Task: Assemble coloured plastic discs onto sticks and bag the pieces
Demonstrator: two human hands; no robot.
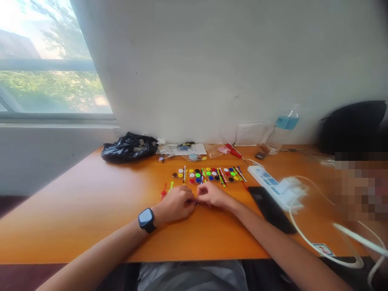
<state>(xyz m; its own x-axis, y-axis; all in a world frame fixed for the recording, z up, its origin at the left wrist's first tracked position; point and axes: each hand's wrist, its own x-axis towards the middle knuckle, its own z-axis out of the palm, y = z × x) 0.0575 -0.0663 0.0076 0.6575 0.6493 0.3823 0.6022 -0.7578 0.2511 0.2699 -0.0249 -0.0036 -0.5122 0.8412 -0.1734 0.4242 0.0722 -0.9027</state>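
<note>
Bare forearms lead to the left hand and right hand, pinched together on a tiny, unclear dark piece. Beyond this grip, coloured discs and sticks lie on the tabletop, sticks pointing mostly away, right hand nearer.

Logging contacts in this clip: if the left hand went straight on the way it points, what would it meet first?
Most likely the right hand: the left hand points toward it, with little gap visible between them. Depth is unclear, and anything held there is too small to identify.
</note>
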